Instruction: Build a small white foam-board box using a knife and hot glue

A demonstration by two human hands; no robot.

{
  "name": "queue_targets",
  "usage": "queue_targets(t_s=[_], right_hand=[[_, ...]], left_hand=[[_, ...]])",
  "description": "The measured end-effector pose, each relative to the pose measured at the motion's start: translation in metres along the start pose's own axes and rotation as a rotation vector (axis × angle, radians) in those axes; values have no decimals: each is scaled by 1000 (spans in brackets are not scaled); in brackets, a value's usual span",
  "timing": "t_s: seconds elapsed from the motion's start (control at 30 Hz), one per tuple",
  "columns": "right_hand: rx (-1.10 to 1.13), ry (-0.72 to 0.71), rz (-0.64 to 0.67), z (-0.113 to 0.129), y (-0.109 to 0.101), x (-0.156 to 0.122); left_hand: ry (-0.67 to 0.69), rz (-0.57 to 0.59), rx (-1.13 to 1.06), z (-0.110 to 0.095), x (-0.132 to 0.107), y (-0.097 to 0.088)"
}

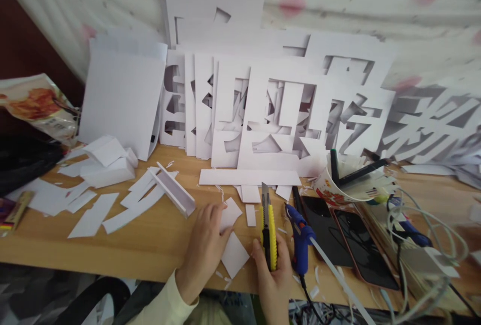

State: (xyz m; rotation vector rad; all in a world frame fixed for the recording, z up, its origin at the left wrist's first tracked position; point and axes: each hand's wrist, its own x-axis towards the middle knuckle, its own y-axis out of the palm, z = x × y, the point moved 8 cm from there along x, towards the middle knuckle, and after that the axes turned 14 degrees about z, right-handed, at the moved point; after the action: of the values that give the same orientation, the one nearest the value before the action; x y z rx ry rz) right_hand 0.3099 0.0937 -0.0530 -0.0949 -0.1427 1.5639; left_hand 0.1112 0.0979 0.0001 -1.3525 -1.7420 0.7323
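Observation:
My right hand [273, 275] is closed around a yellow and black utility knife [269, 237] with its blade pointing away from me over the wooden table [158, 240]. My left hand [205, 245] rests with its fingers laid on a small white foam-board piece [230, 213]. A second white square piece [234, 255] lies between my two hands, near the table's front edge. A blue hot glue gun [300, 237] lies just right of the knife.
White boards with cut-out characters [285, 114] lean against the wall at the back. Foam offcuts [112, 180] litter the left half. Right of the glue gun lie two dark phones [345, 240], a paper cup with pens [338, 185] and tangled cables [421, 235]. A printed bag [37, 104] sits far left.

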Motion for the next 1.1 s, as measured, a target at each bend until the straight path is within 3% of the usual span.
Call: queue_targets(t_s=[0.1, 0.2, 0.33, 0.4, 0.57, 0.83, 1.1], right_hand=[[-2, 7, 26, -1, 1, 0], [2, 17, 59, 0, 2, 0], [4, 23, 64, 3, 1, 1], [-12, 31, 64, 6, 1, 1], [-52, 21, 55, 11, 1, 2], [-40, 51, 63, 8, 1, 1], [-30, 38, 74, 10, 1, -1]], left_hand=[[-11, -5, -134, 7, -6, -14], [-63, -91, -175, 16, -17, -42], [-53, -301, -22, 22, -35, -85], [-9, -354, 63, 23, -39, -96], [66, -353, 122, 26, -39, -92], [-91, -363, 66, 52, -36, -81], [5, -362, 121, 47, -36, -83]])
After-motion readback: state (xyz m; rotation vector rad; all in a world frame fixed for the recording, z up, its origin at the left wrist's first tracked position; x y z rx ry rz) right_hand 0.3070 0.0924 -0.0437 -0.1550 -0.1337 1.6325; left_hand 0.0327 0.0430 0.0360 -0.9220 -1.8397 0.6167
